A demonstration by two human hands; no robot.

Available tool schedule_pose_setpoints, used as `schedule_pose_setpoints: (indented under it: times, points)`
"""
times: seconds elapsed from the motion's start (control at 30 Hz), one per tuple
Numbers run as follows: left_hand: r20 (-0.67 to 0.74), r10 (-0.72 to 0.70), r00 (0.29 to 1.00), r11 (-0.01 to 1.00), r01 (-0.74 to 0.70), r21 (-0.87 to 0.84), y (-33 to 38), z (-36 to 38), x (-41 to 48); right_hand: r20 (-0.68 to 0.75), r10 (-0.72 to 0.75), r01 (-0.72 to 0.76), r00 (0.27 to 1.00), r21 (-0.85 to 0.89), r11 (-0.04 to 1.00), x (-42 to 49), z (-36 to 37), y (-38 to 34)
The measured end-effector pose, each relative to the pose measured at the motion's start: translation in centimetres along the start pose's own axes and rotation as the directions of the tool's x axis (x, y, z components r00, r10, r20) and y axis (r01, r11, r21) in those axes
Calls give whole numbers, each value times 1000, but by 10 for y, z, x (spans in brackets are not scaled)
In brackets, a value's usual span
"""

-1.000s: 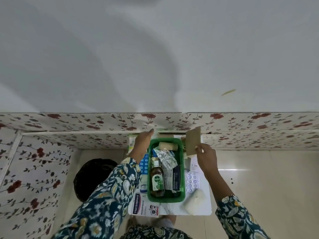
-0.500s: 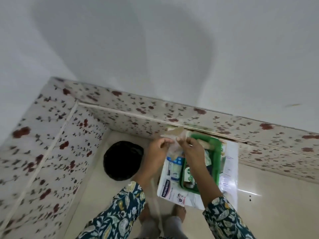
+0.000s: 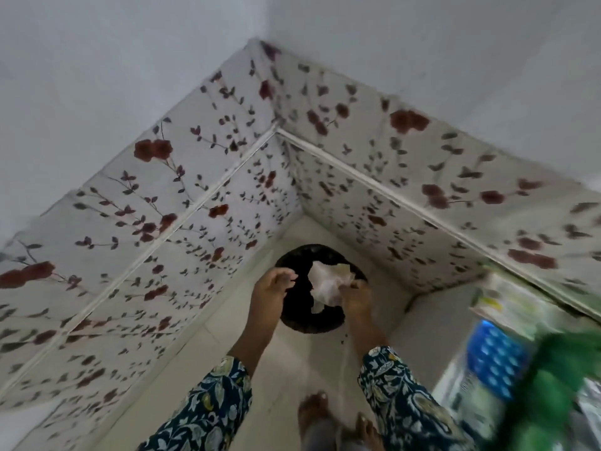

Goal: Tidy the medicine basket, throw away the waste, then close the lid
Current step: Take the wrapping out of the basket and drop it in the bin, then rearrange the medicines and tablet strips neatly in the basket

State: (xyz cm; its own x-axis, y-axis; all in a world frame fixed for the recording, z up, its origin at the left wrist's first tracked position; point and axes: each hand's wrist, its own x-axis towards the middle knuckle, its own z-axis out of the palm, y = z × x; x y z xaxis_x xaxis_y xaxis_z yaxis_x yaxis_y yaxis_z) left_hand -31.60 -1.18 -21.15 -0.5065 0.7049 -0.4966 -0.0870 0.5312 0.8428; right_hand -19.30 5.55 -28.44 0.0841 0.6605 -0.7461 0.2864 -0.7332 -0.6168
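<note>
A round black waste bin [image 3: 304, 315] stands on the floor in the corner. Over its mouth, my right hand [image 3: 354, 296] grips a crumpled whitish wrapper [image 3: 327, 281]. My left hand [image 3: 273, 286] hovers at the bin's left rim, fingers loosely curled, nothing visible in them. The green medicine basket [image 3: 559, 385] is a blur at the right edge, with a blue blister pack [image 3: 496, 362] lying beside it.
Floral-patterned panels [image 3: 182, 203] form the corner behind the bin. Pale floor tiles [image 3: 201, 385] spread left of my arms. My feet [image 3: 325, 415] show at the bottom. White packets [image 3: 507, 307] lie near the basket at the right.
The view swung left from the basket to the bin. Both hands carried the crumpled wrapper from above the basket to over the bin; the left hand now looks apart from it.
</note>
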Motion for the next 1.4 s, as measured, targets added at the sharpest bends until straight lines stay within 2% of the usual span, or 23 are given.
schedule_pose_setpoints:
  times: [0.13,0.27,0.4,0.57,0.77,0.97,1.13,1.23,1.4]
  points:
    - [-29,-31,999,998,33,52,-57,-8,43,125,84,-95,989,83,992,48,46,33]
    - [-43,-69,997,990,74,116,-85,-12,59,228,153,-174,962,78,982,68,61,45]
    - [-61,-100,993,988,106,116,-78,-20,55,250,150,-182,957,111,977,57,54,39]
    - [10,-77,997,992,75,102,-25,-14,22,237,106,-158,966,212,965,-2,9,4]
    - [203,-68,977,987,36,158,43,16,-40,109,92,-120,990,289,950,-91,-71,-30]
    - [408,-72,910,962,-44,269,73,67,-106,-103,58,-9,993,419,908,-164,-171,-30]
    - [531,-70,845,939,-123,321,66,115,-152,-171,109,-8,979,501,865,-199,-234,9]
    - [577,-106,810,909,-156,386,46,135,-172,-193,121,-11,974,490,871,-211,-256,34]
    - [558,-154,816,835,-195,515,4,145,-194,-183,129,-21,975,497,867,-219,-268,75]
